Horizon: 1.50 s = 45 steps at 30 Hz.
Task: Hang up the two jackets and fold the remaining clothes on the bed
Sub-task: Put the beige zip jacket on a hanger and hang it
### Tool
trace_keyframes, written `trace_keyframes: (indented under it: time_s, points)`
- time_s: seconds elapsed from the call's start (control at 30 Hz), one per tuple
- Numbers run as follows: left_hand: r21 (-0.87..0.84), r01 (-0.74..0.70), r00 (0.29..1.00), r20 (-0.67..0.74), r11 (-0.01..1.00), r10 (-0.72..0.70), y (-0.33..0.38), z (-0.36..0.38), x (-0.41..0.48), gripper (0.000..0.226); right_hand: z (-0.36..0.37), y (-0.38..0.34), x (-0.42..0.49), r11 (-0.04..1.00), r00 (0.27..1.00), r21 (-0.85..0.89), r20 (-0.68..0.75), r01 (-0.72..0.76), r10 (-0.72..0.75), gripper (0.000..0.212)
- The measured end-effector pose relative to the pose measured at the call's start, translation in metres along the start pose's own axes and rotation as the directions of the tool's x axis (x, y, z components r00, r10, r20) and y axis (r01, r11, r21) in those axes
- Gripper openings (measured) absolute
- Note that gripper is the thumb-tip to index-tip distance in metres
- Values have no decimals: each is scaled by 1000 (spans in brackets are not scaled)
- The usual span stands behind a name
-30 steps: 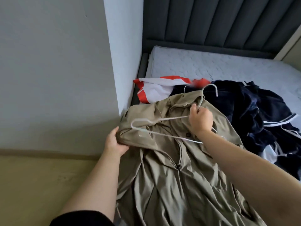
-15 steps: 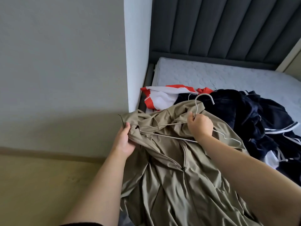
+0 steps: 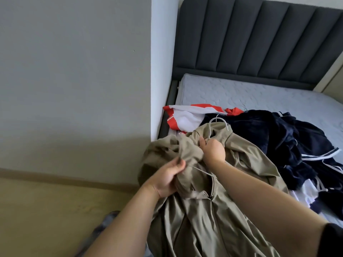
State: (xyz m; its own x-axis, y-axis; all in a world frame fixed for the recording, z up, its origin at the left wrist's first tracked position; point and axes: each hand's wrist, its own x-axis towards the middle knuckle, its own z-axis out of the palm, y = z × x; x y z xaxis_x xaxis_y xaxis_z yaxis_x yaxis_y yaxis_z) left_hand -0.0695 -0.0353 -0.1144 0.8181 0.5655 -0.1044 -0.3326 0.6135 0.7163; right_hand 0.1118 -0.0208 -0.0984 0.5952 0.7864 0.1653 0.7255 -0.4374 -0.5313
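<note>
A khaki zip jacket (image 3: 209,216) hangs over the near left corner of the bed. A thin white wire hanger (image 3: 219,120) sits inside its collar, the hook sticking up and most of the frame hidden under cloth. My right hand (image 3: 213,150) grips the hanger's neck just below the hook. My left hand (image 3: 168,178) pinches the jacket's bunched left shoulder cloth. Behind lie a dark navy garment with white stripes (image 3: 289,143) and a red and white garment (image 3: 187,116).
The bare quilted mattress (image 3: 259,97) stretches to a dark padded headboard (image 3: 259,43). A white wall corner (image 3: 163,71) stands right beside the bed's left edge. Wooden floor (image 3: 46,210) lies to the left, with a blurred grey item (image 3: 104,227) on it.
My left hand moved right and gathered the shoulder cloth over the hanger's left arm, which is now mostly covered. The right hand kept its grip by the hook. The camera tilted up.
</note>
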Motion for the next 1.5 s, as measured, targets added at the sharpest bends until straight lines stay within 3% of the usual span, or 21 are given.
trace_keyframes:
  time_s: [0.1,0.17,0.2,0.27,0.3,0.37,0.43,0.5,0.57,0.67,0.8,0.87,0.9,1.0,1.07,1.13,1.2,1.27,1.33,1.4,1.5]
  points:
    - [154,171,985,7,973,-174,-11,0,-3,28,-1,-7,7,918,980,346,101,-195,170,54]
    - [401,236,960,-237,885,-148,-10,-4,-3,26,-7,-10,11,836,963,479,117,-268,242,51]
    - [601,268,929,-369,753,-36,-7,-8,-3,26,-10,-10,12,814,959,509,120,-281,256,50]
    - [870,354,853,-451,343,262,-3,-18,-4,20,-16,-10,13,820,963,506,104,-266,248,50]
    - [906,367,803,-423,210,420,0,-19,-6,18,-18,-9,12,837,970,491,92,-242,227,50]
    - [965,255,666,-220,60,712,6,-20,-9,27,-21,-11,9,865,985,472,80,-172,152,51]
    - [963,186,556,59,-193,829,12,-19,-6,45,-24,-18,3,904,996,419,74,-83,57,54]
    - [917,202,615,155,-345,773,15,-18,-4,53,-25,-27,-5,936,994,351,84,29,-63,61]
    - [918,188,709,119,-348,695,14,-18,-1,42,-25,-38,-16,948,971,271,122,165,-204,65]
    - [976,163,771,-33,-146,636,9,-18,1,24,-21,-53,-29,920,911,107,140,376,-388,58]
    - [969,247,696,-194,23,691,7,-31,3,22,-12,-59,-38,834,848,190,13,518,-530,36]
    - [945,282,639,-315,168,702,5,-38,4,21,-7,-53,-40,798,815,169,-117,579,-567,15]
    - [926,281,605,-374,251,703,5,-42,4,20,-5,-46,-39,809,817,141,-193,571,-543,16]
    - [892,278,515,-451,356,729,2,-51,5,39,3,-15,-31,918,901,190,-339,349,-273,15]
    - [885,281,494,-465,371,735,1,-54,5,46,12,11,-20,968,945,246,-324,40,43,25]
    - [880,288,485,-474,378,735,0,-55,7,46,17,30,-12,889,894,296,-178,-349,410,51]
    - [882,293,490,-469,368,735,-1,-54,8,47,23,41,-8,729,778,307,69,-612,624,77]
    - [894,290,509,-446,341,736,-3,-53,7,47,28,47,-5,628,717,347,298,-696,630,71]
    - [906,316,552,-417,282,722,-4,-57,6,40,25,51,-2,641,723,337,374,-690,581,41]
    - [909,378,620,-388,174,682,-5,-63,4,25,17,54,3,689,750,298,305,-661,587,34]
    - [895,444,688,-368,38,625,-8,-67,3,18,-4,55,14,717,793,388,65,-579,605,35]
